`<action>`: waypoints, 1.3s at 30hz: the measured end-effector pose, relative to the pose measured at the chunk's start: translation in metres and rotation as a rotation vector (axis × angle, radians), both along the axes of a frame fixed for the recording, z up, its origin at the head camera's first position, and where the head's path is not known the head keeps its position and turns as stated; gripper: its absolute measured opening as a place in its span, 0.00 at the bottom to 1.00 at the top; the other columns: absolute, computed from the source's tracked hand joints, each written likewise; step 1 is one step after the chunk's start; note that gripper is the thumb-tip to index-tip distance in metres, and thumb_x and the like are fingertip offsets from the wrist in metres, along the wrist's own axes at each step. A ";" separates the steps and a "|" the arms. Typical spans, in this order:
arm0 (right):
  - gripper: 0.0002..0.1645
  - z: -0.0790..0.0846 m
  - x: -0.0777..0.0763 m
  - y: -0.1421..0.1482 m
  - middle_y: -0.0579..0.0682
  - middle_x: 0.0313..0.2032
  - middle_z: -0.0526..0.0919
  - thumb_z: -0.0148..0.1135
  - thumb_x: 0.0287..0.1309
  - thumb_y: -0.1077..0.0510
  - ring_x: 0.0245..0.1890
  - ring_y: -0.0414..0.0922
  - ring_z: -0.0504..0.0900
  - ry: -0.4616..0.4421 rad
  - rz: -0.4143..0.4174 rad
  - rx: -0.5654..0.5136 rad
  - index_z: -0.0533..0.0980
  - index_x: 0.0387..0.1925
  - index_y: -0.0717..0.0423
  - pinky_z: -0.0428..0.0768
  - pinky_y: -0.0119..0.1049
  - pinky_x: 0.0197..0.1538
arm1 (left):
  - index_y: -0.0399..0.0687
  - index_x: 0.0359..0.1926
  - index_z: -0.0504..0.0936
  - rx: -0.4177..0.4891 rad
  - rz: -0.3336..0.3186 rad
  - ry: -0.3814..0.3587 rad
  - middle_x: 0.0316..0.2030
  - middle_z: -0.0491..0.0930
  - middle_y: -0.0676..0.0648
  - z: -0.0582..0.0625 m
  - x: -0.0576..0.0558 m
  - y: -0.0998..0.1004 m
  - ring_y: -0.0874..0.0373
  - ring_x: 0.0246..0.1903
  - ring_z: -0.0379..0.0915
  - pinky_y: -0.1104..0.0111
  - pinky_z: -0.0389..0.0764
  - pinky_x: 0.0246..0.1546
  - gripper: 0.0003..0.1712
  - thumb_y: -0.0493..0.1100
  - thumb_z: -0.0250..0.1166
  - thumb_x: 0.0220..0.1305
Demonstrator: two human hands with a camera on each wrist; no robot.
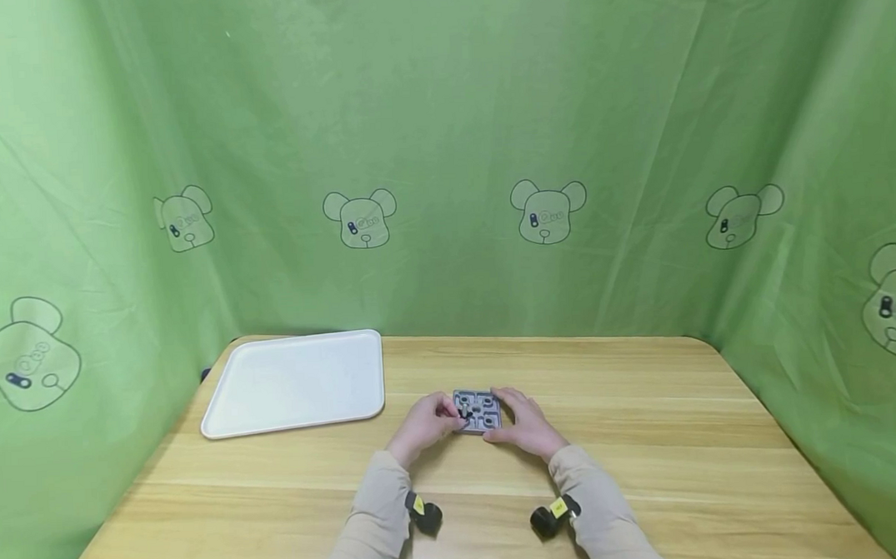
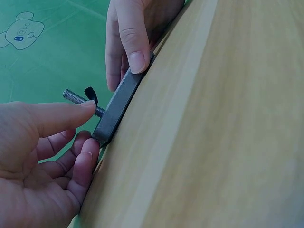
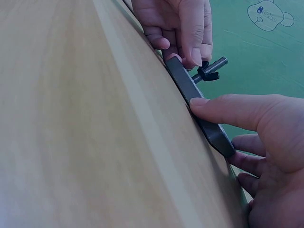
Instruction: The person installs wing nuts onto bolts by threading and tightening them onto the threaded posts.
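A small grey square plate [image 1: 489, 405] with rounded recesses lies flat on the table between the hands. From its left part rises a threaded stud [image 2: 73, 96], tilted in the wrist views, carrying a black wing nut [image 3: 209, 73]. My left hand [image 1: 423, 428] is at the plate's left side, thumb and forefinger pinching the wing nut, which they partly hide. The other left fingers curl near the plate's corner. My right hand [image 1: 528, 426] grips the plate from the right, thumb on the near edge [image 3: 199, 114] and fingers round the far side.
A white tray [image 1: 295, 382] lies at the back left of the wooden table [image 1: 650, 437]. Green curtains [image 1: 441, 130] with bear-head prints enclose the back and both sides. Black wrist cameras [image 1: 428, 518] are strapped on both sleeves.
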State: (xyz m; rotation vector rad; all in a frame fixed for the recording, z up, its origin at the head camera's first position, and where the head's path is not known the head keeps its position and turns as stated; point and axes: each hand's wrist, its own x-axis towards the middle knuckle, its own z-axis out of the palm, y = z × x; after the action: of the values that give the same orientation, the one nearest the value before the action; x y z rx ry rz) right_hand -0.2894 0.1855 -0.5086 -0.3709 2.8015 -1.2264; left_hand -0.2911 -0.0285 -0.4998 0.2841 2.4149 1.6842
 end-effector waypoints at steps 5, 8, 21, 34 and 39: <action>0.54 0.000 0.000 -0.001 0.64 0.71 0.60 0.76 0.42 0.52 0.72 0.63 0.56 -0.012 -0.004 -0.006 0.61 0.70 0.59 0.46 0.61 0.74 | 0.39 0.36 0.77 0.006 -0.005 0.001 0.30 0.75 0.49 -0.002 -0.002 0.000 0.59 0.29 0.69 0.71 0.73 0.30 0.11 0.33 0.70 0.52; 0.55 0.000 0.000 -0.001 0.64 0.71 0.61 0.76 0.42 0.52 0.72 0.64 0.57 -0.008 -0.003 -0.006 0.61 0.70 0.59 0.46 0.61 0.74 | 0.39 0.38 0.78 0.004 -0.010 0.007 0.32 0.75 0.49 -0.003 -0.003 0.000 0.59 0.31 0.69 0.72 0.73 0.34 0.13 0.34 0.71 0.50; 0.55 0.000 0.000 -0.001 0.63 0.71 0.60 0.77 0.41 0.51 0.71 0.64 0.56 -0.022 -0.014 -0.020 0.61 0.71 0.57 0.51 0.63 0.72 | 0.39 0.42 0.81 -0.024 -0.010 0.016 0.33 0.77 0.49 0.000 -0.002 0.001 0.61 0.30 0.68 0.73 0.72 0.30 0.12 0.36 0.68 0.56; 0.55 0.001 0.000 0.000 0.64 0.71 0.60 0.76 0.41 0.50 0.71 0.65 0.56 -0.020 -0.010 -0.019 0.61 0.71 0.57 0.51 0.64 0.71 | 0.41 0.47 0.82 -0.107 -0.011 0.083 0.43 0.83 0.42 -0.001 -0.002 0.002 0.54 0.42 0.76 0.61 0.78 0.47 0.11 0.37 0.62 0.64; 0.55 0.001 0.001 -0.001 0.65 0.71 0.60 0.77 0.41 0.51 0.71 0.65 0.57 -0.014 -0.005 -0.018 0.61 0.70 0.58 0.50 0.63 0.72 | 0.39 0.45 0.75 -0.009 0.005 0.014 0.32 0.75 0.48 -0.001 -0.002 0.002 0.60 0.30 0.69 0.73 0.73 0.29 0.10 0.35 0.63 0.63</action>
State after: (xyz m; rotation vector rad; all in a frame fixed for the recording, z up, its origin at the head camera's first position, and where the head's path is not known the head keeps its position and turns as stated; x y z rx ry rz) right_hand -0.2889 0.1847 -0.5072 -0.3549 2.7830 -1.2517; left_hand -0.2932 -0.0270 -0.5003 0.2897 2.4350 1.6780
